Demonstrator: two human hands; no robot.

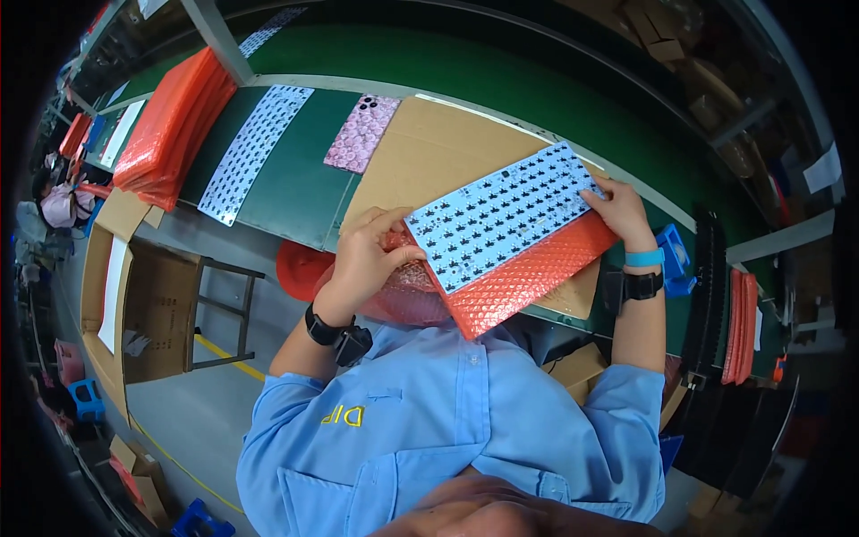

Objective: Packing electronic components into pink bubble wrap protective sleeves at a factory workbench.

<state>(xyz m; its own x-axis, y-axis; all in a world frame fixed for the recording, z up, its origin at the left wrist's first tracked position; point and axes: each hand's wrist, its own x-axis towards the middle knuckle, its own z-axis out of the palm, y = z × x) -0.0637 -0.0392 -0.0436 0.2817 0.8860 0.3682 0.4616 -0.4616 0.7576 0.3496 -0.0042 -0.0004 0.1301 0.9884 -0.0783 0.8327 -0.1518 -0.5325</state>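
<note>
A white keyboard circuit board [506, 215] with rows of black marks is tilted above the bench in front of me. A red bubble-wrap bag [537, 273] lies beneath it and shows along its near side. My right hand [620, 210] grips the board's right end, with thumb and fingers at the edge. At the board's left end, my left hand [365, 255] is closed; red bubble wrap shows between its thumb and forefinger, close against the board's edge. More clear and reddish bubble wrap [407, 300] hangs below the left hand.
Cardboard [438, 143] covers the bench under the work. To its left lie a pink patterned phone [362, 132], another circuit board [257, 152] and a stack of red bubble bags [174, 125]. An open carton [161, 304] stands at left. A blue holder [676, 259] sits near my right wrist.
</note>
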